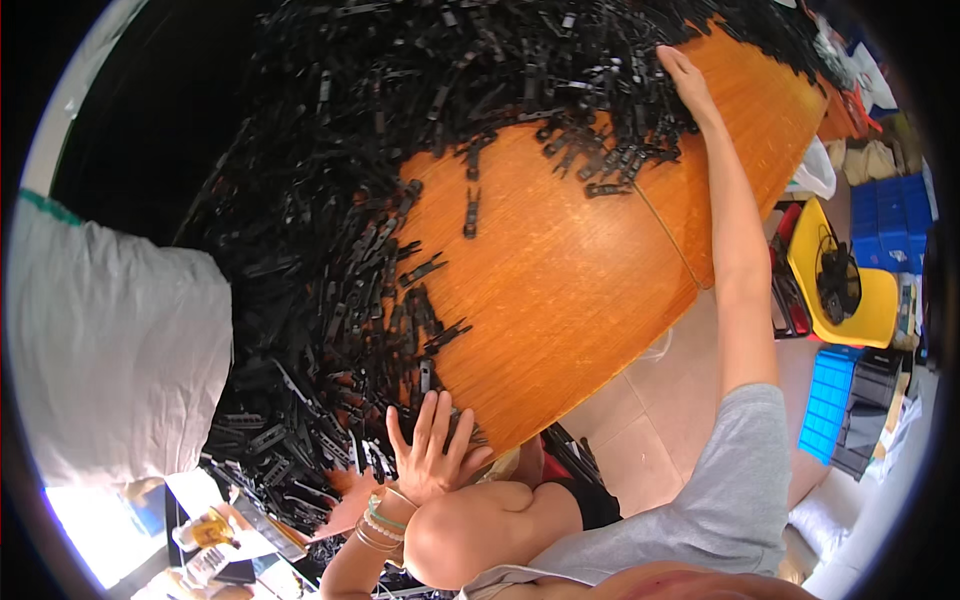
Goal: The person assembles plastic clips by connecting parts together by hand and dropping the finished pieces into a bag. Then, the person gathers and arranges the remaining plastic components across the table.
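Note:
A large heap of slim black clip-like plastic pieces [330, 190] covers the far and left parts of a brown wooden table [560, 270]. At the near edge of that heap, my left hand [428, 450] lies with its fingers spread, touching the table edge and the nearest pieces. Bracelets circle its wrist. My right arm reaches far across the table, and my right hand [686, 82] is stretched out against the right side of the far heap. Its fingers are partly hidden, and I see nothing held in it. A few loose pieces [470, 205] lie apart on the wood.
A grey cloth-covered object [120, 350] stands at the left. Bottles [207, 530] and papers are at lower left. Beyond the table's right edge are a yellow chair [870, 310] with a black fan on it, blue crates [890, 222] and a bright blue basket [830, 400]. My bent knee [450, 535] is close to the table.

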Demonstrator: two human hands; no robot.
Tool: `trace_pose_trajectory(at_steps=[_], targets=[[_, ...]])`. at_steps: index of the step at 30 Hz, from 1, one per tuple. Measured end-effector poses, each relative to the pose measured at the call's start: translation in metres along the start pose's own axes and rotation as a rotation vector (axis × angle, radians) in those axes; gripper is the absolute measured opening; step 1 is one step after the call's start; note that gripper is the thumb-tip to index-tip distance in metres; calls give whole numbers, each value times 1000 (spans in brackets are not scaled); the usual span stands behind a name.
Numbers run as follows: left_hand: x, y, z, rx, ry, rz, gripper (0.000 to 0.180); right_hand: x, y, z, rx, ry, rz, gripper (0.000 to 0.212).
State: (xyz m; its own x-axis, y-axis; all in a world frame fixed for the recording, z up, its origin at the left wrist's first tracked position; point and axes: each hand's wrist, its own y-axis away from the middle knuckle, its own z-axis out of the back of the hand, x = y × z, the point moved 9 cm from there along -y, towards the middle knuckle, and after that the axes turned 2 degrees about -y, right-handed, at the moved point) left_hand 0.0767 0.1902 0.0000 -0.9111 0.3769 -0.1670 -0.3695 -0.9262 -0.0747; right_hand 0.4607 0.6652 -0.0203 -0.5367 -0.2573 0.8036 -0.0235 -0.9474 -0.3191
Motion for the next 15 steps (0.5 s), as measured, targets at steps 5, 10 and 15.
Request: trace_pose_trajectory(at_steps=[5, 10, 15], targets=[[-3, 0, -3, -17, -12, -34, 63, 22, 32, -15, 48, 35, 70, 51], [-17, -4, 1, -109, -60, -82, 65, 47, 74, -42, 82, -42, 82, 50], [-37, -28, 4, -50, -145, -174, 69, 92, 100, -36, 3, 69, 169, 43]])
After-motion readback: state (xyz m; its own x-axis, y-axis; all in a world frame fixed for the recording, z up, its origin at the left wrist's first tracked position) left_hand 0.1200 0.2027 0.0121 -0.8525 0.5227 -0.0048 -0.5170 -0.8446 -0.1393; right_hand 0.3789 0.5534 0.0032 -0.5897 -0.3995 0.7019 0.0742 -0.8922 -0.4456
